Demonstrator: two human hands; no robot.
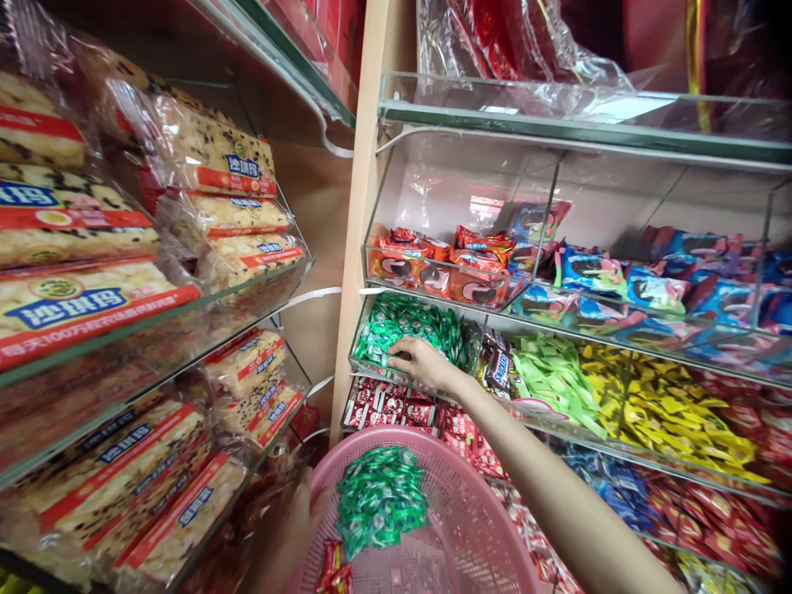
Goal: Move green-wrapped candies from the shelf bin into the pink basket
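My right hand (421, 361) is over the front of a clear bin of green-wrapped candies (426, 318). Its fingers are loosely bent and a little apart, with nothing visible in them. At the lower left, my left hand (302, 516), blurred, grips the side of a pink plastic basket (495, 495); some of its fingers are hidden. Inside the basket lies a heap of green-wrapped candies (380, 499), with a few red-wrapped candies (334, 569) beside it.
Packaged sachima cakes (80, 301) fill slanted shelves on the left. A wooden post (355, 206) divides the shelving. Clear bins to the right hold Snickers bars (497, 367), light green candies (557, 379) and yellow candies (668, 412). Red packets (476, 285) sit one shelf above.
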